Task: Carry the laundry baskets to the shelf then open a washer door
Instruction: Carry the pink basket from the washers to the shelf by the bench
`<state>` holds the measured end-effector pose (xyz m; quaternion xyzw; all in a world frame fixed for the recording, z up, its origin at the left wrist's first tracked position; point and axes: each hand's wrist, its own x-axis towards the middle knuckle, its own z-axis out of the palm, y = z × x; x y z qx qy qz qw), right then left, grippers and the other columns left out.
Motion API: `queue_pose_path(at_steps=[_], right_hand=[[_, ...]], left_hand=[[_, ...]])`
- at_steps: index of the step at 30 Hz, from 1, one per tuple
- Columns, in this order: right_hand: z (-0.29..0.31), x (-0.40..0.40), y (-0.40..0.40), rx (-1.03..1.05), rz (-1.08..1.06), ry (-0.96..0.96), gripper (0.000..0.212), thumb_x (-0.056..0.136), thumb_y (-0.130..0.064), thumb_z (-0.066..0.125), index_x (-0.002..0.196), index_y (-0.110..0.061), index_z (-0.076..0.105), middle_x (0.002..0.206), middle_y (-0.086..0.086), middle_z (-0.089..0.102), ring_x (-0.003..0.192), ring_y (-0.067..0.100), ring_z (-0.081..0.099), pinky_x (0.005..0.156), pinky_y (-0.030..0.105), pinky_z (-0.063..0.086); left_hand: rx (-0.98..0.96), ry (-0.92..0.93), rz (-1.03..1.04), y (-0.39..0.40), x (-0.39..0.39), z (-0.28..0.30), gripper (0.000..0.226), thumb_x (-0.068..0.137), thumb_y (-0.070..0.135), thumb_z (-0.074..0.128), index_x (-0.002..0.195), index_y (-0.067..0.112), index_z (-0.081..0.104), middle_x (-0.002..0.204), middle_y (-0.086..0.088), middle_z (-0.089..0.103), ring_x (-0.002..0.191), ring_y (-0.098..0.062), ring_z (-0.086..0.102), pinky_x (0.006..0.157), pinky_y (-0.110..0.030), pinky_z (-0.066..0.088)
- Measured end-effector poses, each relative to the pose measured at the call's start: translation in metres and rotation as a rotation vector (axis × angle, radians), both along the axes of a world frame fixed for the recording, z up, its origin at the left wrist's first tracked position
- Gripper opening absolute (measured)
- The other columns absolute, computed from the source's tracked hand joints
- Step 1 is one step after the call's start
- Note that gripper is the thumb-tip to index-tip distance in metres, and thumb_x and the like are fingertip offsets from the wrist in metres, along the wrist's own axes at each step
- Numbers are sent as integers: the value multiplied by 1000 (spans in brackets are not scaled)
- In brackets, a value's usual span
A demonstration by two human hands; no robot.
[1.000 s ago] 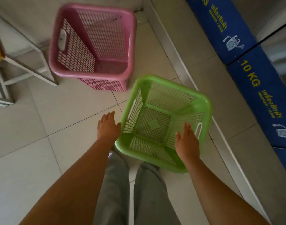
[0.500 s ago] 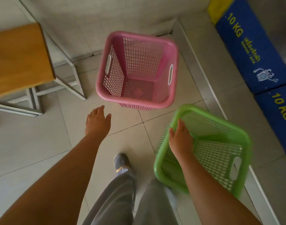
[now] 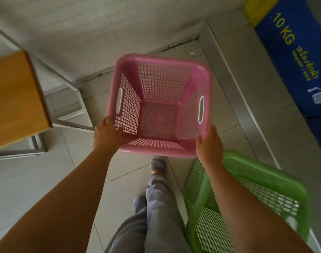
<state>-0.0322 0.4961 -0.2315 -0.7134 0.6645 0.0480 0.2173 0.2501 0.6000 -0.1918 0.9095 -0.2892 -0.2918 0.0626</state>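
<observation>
pink laundry basket [image 3: 161,106] gripped at near corners (rim) by left hand [image 3: 106,134] and right hand [image 3: 209,143] | green laundry basket [image 3: 247,198] beside, untouched

Laundry baskets: 2, namely 1 pink basket [image 3: 161,106] far, 1 green basket [image 3: 247,198] near right
Hands: 2, left hand [image 3: 106,133], right hand [image 3: 208,143]
Shoes: 2
Wooden table [image 3: 15,99]: 1, left
10 KG washer panels [image 3: 293,57]: 1 legible, far right
</observation>
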Motion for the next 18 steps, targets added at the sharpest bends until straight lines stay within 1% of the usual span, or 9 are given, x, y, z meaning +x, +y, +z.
queue_pose_path(at_steps=[3, 5, 6, 8, 10, 12, 13, 16, 18], right_hand=[[-17, 10, -34, -16, -13, -5, 69, 92, -41, 41, 148, -9, 17, 144, 20, 43, 118, 34, 57, 87, 46, 56], [-29, 15, -55, -24, -23, -24, 68, 91, -42, 41, 147, -13, 16, 141, 20, 45, 115, 34, 59, 85, 47, 56], [-35, 17, -65, -23, -35, -32, 70, 92, -41, 43, 148, -12, 14, 143, 19, 43, 117, 35, 58, 87, 49, 55], [-44, 21, -78, -13, -61, -33, 73, 94, -37, 49, 150, -9, 12, 150, 18, 37, 123, 36, 53, 94, 49, 51], [-52, 25, -88, 4, -100, -73, 74, 95, -35, 50, 151, -10, 9, 150, 17, 37, 120, 35, 56, 91, 48, 53], [-59, 27, -93, 45, -179, -140, 73, 96, -32, 50, 152, -12, 6, 145, 17, 42, 106, 33, 64, 83, 41, 57], [-61, 28, -94, 71, -212, -156, 73, 97, -29, 50, 152, -11, 6, 144, 17, 43, 102, 33, 65, 79, 36, 56], [-62, 28, -95, 99, -257, -146, 68, 98, -25, 49, 152, -11, 11, 141, 15, 47, 100, 34, 65, 73, 29, 46], [-61, 28, -93, 88, -251, -157, 65, 98, -25, 49, 151, -13, 13, 136, 14, 52, 97, 35, 67, 71, 30, 47]], left_hand=[[25, -24, 29, -34, 20, -20, 49, 93, 40, 47, 136, 19, 35, 135, -12, 53, 121, -38, 52, 96, -61, 46], [25, -22, 36, -49, 31, -35, 56, 92, 47, 42, 141, 24, 27, 140, -13, 49, 123, -41, 51, 95, -63, 45], [25, -20, 37, -55, 36, -43, 59, 91, 48, 41, 143, 27, 23, 142, -13, 46, 125, -42, 49, 96, -64, 44], [9, -12, 50, -65, 43, -55, 60, 92, 42, 44, 144, 28, 19, 145, -14, 42, 127, -43, 46, 98, -64, 42], [2, -10, 99, -74, 49, -66, 59, 93, 32, 47, 144, 24, 20, 143, -16, 42, 126, -44, 46, 99, -64, 42], [12, -21, 155, -82, 54, -73, 56, 93, 25, 49, 142, 17, 24, 136, -21, 48, 120, -45, 51, 96, -62, 44], [18, -20, 168, -84, 57, -76, 53, 93, 23, 51, 140, 13, 27, 131, -22, 51, 115, -45, 54, 93, -61, 46], [67, -16, 156, -85, 64, -78, 44, 93, 19, 54, 131, 9, 34, 119, -23, 60, 103, -45, 60, 82, -54, 47], [97, -41, 111, -82, 67, -76, 40, 93, 20, 55, 128, 8, 38, 114, -23, 63, 99, -45, 61, 78, -50, 47]])
